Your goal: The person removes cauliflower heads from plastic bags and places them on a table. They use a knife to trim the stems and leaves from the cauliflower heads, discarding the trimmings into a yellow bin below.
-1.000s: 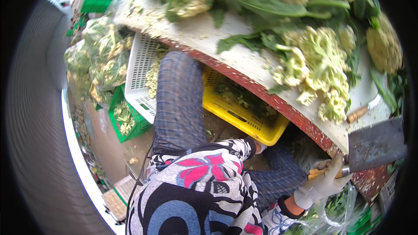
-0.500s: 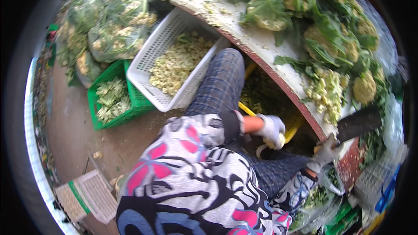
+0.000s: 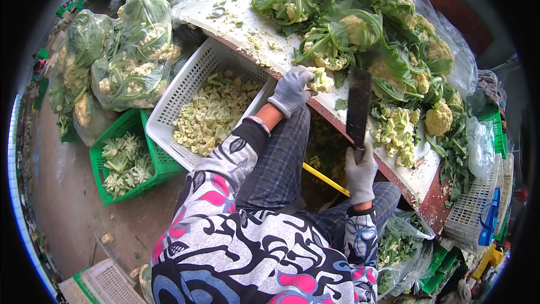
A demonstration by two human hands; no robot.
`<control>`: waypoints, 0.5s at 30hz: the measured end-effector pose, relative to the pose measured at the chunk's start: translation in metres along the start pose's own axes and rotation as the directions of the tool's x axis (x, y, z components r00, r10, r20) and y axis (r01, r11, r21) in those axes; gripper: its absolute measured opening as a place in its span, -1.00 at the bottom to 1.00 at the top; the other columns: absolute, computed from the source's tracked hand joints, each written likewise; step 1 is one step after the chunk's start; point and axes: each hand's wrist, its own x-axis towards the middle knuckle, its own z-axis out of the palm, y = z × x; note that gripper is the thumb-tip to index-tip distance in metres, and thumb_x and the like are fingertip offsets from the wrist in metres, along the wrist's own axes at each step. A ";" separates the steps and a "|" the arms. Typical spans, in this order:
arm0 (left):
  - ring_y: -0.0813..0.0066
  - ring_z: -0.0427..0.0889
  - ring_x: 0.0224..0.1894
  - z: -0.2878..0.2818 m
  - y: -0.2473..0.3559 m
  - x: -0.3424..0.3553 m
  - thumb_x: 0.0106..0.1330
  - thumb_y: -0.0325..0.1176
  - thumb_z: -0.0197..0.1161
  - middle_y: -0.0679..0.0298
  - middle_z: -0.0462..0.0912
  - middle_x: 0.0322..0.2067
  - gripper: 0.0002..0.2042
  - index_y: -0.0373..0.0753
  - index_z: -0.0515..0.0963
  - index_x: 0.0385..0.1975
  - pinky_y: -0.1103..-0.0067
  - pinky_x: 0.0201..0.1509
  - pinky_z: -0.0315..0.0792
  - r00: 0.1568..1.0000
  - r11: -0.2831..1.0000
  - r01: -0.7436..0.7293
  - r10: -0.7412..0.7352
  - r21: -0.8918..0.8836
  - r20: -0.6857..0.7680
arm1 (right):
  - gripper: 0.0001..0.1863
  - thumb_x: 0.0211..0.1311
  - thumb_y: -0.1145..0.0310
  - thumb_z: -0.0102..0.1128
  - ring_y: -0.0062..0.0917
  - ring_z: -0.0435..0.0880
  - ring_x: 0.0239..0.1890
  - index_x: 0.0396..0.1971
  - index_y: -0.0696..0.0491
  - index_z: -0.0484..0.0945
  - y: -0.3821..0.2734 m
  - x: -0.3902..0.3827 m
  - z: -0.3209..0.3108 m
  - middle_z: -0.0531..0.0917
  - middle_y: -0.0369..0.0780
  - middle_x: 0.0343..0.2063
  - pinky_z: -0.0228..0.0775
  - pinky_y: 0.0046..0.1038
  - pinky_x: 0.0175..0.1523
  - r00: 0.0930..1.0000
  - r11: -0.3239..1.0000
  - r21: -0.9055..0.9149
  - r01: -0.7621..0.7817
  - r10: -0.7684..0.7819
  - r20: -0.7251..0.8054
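Both hands wear pale grey gloves. Above the table's near edge, my left hand (image 3: pixel 293 89) is closed on a cauliflower piece (image 3: pixel 320 80). My right hand (image 3: pixel 360 174) grips the handle of a cleaver (image 3: pixel 358 107), whose broad dark blade points away from me, a little right of the piece. A heap of cut florets (image 3: pixel 397 135) lies on the white table (image 3: pixel 256 25), right of the blade. Just left of my left hand stands a white basket (image 3: pixel 163 118) partly filled with cut florets (image 3: pixel 214 114).
Leafy cauliflower heads (image 3: pixel 388 39) are piled across the table's far right. A green crate (image 3: pixel 160 166) with leafy trimmings stands on the floor at left, below filled clear bags (image 3: pixel 132 62). A yellow bar (image 3: pixel 326 179) shows under the table. Another plastic bag (image 3: pixel 402 253) of leaves sits at lower right.
My left hand has risen from beside my lap to the table edge with a cauliflower piece. The cleaver has swung from the far right toward the middle, its blade now pointing away from me.
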 end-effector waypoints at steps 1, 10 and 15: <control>0.08 0.58 -0.12 0.011 -0.012 0.003 -0.18 -0.41 0.55 0.17 0.59 -0.23 -0.60 -0.16 0.52 -0.31 0.33 -0.06 0.51 1.000 1.000 0.000 -0.001 0.022 0.000 | -0.77 0.19 0.41 0.27 -0.32 0.52 -0.65 -0.18 0.08 0.49 0.001 0.006 0.006 0.47 -0.19 -0.69 0.36 -0.33 -0.46 0.999 0.999 -0.048 -0.001 0.003 0.038; 0.10 0.62 -0.15 0.055 -0.071 -0.002 -0.03 -0.59 0.30 0.14 0.61 -0.23 -0.79 -0.21 0.60 -0.36 0.41 -0.12 0.54 0.980 1.000 0.002 -0.006 0.018 0.198 | -0.73 0.19 0.36 0.12 -0.03 0.68 -0.31 -0.09 0.02 0.47 0.002 0.054 0.036 0.67 0.00 -0.45 0.48 -0.09 -0.20 0.958 0.971 -0.233 -0.049 0.112 0.264; 0.08 0.62 -0.14 0.059 -0.082 -0.012 0.00 -0.59 0.26 0.11 0.61 -0.23 -0.80 -0.21 0.63 -0.35 0.39 -0.11 0.54 0.991 0.998 -0.054 0.049 0.034 0.128 | -0.71 0.20 0.33 0.10 0.00 0.67 -0.29 -0.08 0.02 0.45 -0.004 0.059 0.047 0.68 0.01 -0.43 0.48 -0.07 -0.17 0.914 0.942 -0.324 -0.086 0.204 0.351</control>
